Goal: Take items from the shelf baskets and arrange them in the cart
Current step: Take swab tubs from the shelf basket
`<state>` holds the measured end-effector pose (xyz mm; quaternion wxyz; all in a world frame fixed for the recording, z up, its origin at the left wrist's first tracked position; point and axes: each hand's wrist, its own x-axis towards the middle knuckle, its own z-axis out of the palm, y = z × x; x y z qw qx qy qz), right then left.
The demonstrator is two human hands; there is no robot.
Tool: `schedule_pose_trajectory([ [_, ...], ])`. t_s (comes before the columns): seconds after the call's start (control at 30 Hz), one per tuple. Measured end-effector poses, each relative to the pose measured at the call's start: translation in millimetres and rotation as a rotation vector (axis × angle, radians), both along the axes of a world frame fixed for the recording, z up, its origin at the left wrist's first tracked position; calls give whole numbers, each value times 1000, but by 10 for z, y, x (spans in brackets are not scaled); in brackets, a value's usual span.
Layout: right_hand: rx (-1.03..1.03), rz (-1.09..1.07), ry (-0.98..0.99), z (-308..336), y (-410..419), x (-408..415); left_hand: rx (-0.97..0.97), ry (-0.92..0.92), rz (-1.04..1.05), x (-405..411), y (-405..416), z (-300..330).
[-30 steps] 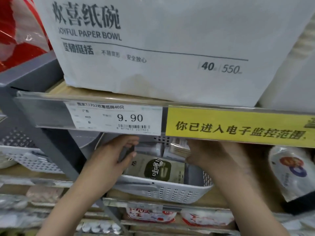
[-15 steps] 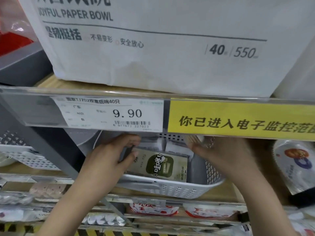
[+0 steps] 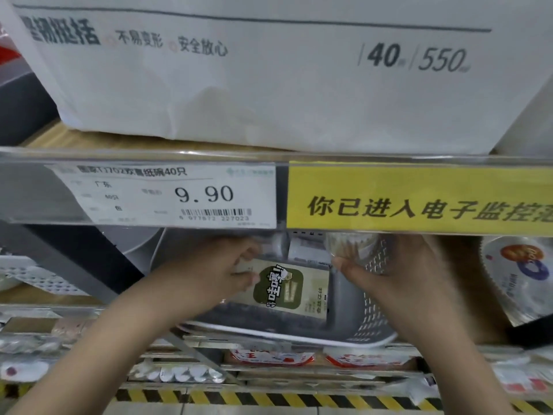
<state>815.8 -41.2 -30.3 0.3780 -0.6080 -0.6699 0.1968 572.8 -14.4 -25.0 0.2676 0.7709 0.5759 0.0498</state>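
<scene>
Both hands reached under a shelf edge into a grey basket [image 3: 371, 322] with small holes in its side. The basket sat on a shelf below a price tag [image 3: 167, 196] that said 9.90 and a yellow sign [image 3: 419, 202] with black letters.

The left hand [image 3: 206, 274] was at the left side of the basket. Its grip was closed on a green and cream packet [image 3: 287, 287], with the thumb and fingers pinching the packet's left end. The packet was flat and lay tipped inside the basket, its dark green label facing up.

The right hand [image 3: 386, 283] was at the right side of the basket. Its grip was closed on a clear pack of thin sticks [image 3: 350, 248], held up near the shelf edge, above the basket's back. The top of that pack was hidden behind the yellow sign. More packs stood at the back of the basket, but they were too blurry to tell apart.

On the shelf above stood a big white bag [image 3: 269, 79] with the numbers 40 and 550 on it. To the right of the basket lay a wrapped stack of paper plates [image 3: 520, 280]. On the far left sat a white basket [image 3: 33, 277]. A lower shelf held red and white packs [image 3: 269, 356]. The floor had a black and yellow stripe [image 3: 269, 396].
</scene>
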Motion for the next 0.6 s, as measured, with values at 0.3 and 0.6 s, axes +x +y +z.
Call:
schedule_pose_trajectory([
  [0.3, 16, -39, -100, -38, 103, 25, -133, 194, -181, 402, 901, -524],
  [0.6, 24, -9, -66, -109, 155, 48, -26, 461, -234, 478, 941, -579],
])
